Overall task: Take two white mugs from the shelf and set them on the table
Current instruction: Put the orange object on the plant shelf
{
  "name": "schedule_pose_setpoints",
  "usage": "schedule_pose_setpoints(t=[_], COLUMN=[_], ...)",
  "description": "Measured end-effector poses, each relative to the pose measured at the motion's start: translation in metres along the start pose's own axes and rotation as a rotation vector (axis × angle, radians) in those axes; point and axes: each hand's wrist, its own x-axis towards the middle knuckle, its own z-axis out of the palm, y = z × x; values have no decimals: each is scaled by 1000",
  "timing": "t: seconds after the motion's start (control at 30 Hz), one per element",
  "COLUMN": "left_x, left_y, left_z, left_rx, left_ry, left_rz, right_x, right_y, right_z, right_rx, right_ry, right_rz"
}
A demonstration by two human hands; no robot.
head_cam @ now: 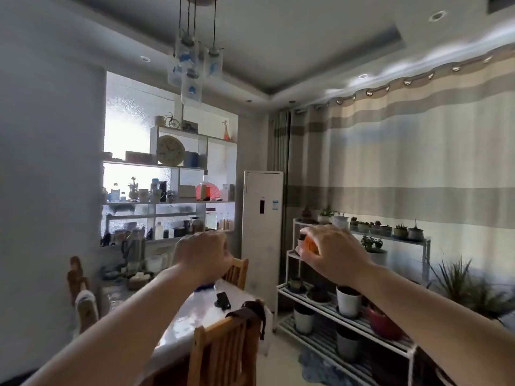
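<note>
Two pale mugs [143, 195] [157, 195] stand side by side on the middle board of the wall shelf [170, 203] at the far left, well beyond my reach. The table [195, 316], under a glossy cover, runs away from me below my arms. My left hand [203, 254] hangs over its far end with its back to me and the fingers bent down out of sight. Over the plant rack, my right hand [333, 250] hovers with its fingers loosely curved around or in front of an orange thing [309, 243]; I cannot tell if it holds it.
A black object [223, 300] lies on the table. Wooden chairs [223, 349] [237, 271] stand at its near and far right side. A white standing air conditioner [262, 232] is behind, a white plant rack [348, 327] with pots at right, and a lamp [192, 65] hangs overhead.
</note>
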Motion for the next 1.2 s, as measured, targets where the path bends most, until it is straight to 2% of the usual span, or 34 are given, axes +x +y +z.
schedule_pose_setpoints(t=[0.33,0.47,0.57,0.73,1.2], left_x=[144,214,264,346,545], left_y=[14,6,7,10,21], left_z=[134,185,221,278,487], left_rx=[19,140,198,159,239], left_ry=[-13,45,2,-10,-42], left_rz=[66,27,24,70,101], right_x=[97,149,194,258,428], right_y=[93,121,139,172,337], right_z=[111,157,182,226,411], right_rx=[-15,-49,-59,-61,-74], right_ry=[-78,-73,-83,-59,-119], right_rz=[68,97,115,125,22])
